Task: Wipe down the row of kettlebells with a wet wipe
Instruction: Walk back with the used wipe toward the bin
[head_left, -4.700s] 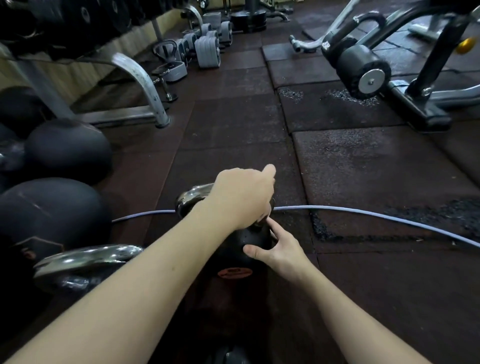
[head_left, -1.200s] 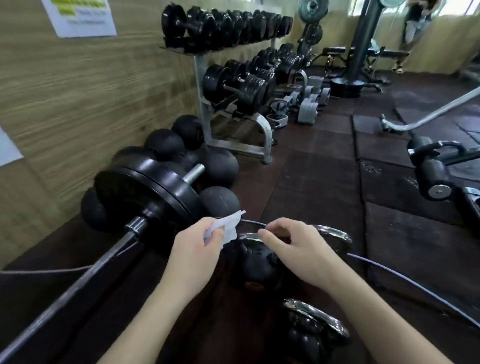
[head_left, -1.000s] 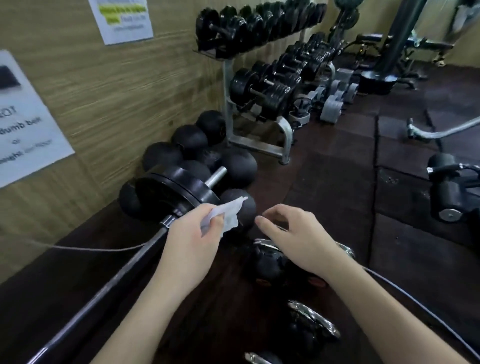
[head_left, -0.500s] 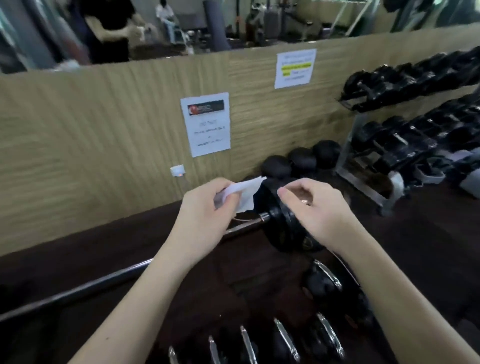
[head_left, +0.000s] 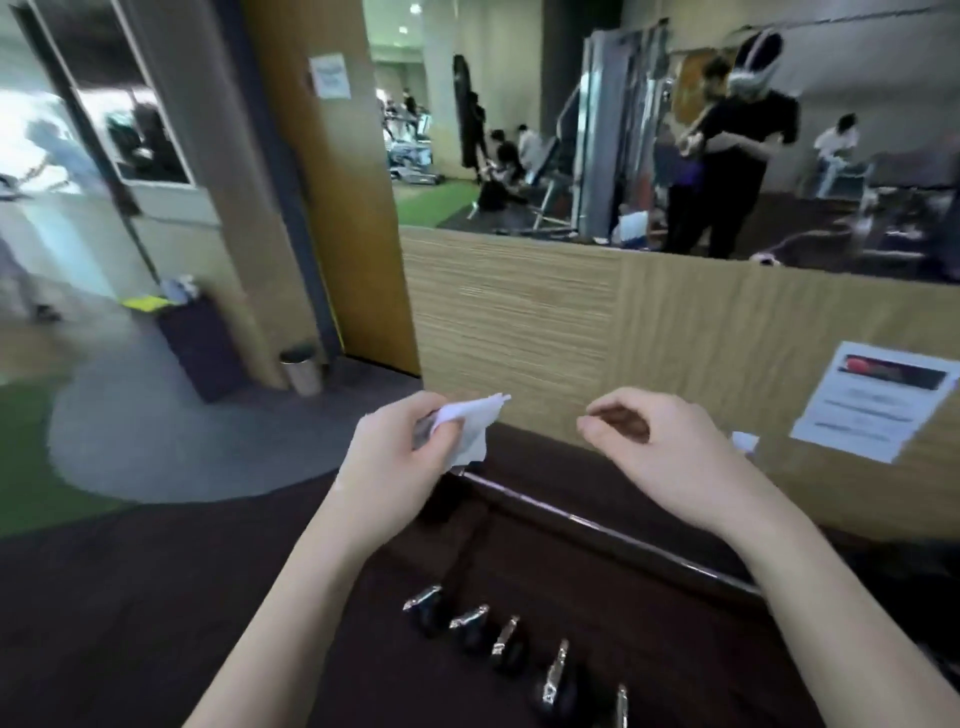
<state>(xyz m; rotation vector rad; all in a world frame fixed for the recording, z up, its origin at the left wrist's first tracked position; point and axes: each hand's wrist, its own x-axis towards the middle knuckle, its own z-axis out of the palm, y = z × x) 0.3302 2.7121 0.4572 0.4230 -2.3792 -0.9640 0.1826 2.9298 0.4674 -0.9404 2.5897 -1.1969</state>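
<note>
White wet wipe (head_left: 470, 423), black kettlebells (head_left: 511, 649) with chrome handles, dark brown floor (head_left: 130, 597).

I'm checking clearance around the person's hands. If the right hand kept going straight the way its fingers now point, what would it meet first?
The right hand points its curled fingers left, toward the left hand. First in that line is probably the wet wipe pinched there, across an open gap. Depth is unclear, so it might pass beside it.
</note>
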